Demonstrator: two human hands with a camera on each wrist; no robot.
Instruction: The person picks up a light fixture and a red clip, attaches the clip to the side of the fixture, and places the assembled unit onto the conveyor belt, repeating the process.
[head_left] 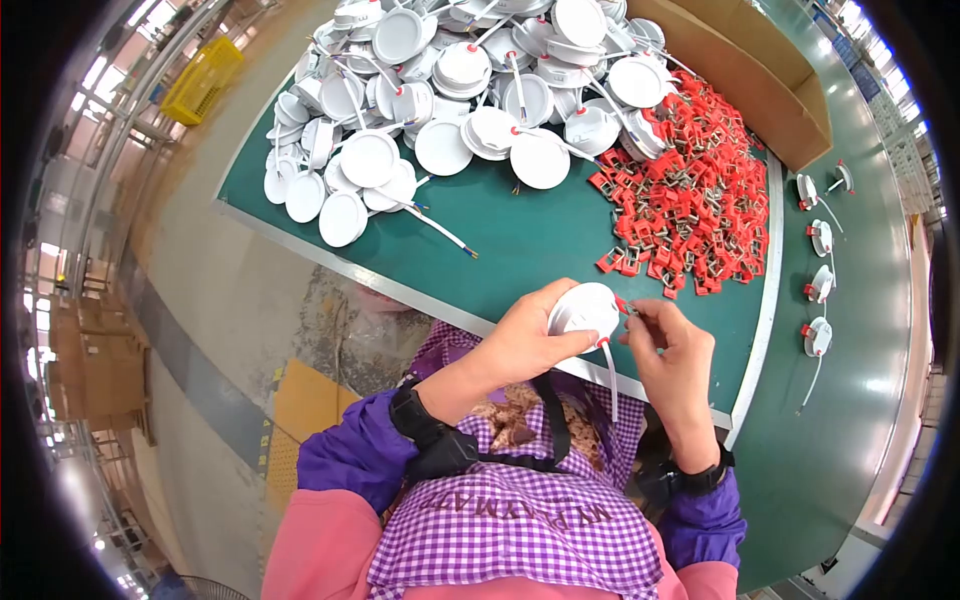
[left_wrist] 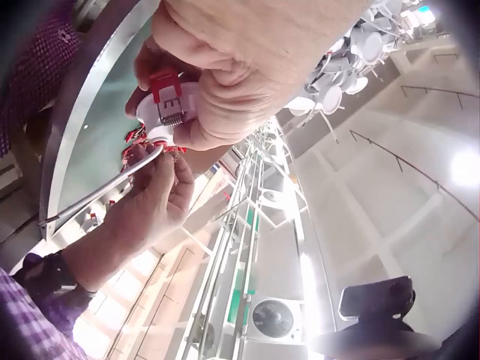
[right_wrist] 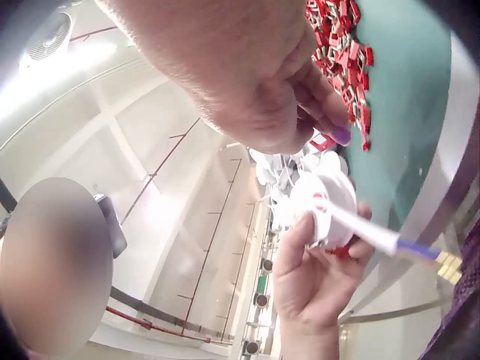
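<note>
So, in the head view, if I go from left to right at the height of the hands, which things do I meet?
Cardboard boxes, yellow panel, left hand, held white disc-shaped fixture, right hand, row of similar fixtures at right.

Bright overhead strip light (left_wrist: 308, 279) glares in the left wrist view, perhaps softly blurred; head-view edges bow.

On your left is a pale floor (head_left: 190, 230) with brown boxes (head_left: 98, 350). A green table (head_left: 460, 235) is near you, a green bench (head_left: 850, 430) on your right. Bright lights (left_wrist: 310, 281) shine high up.
</note>
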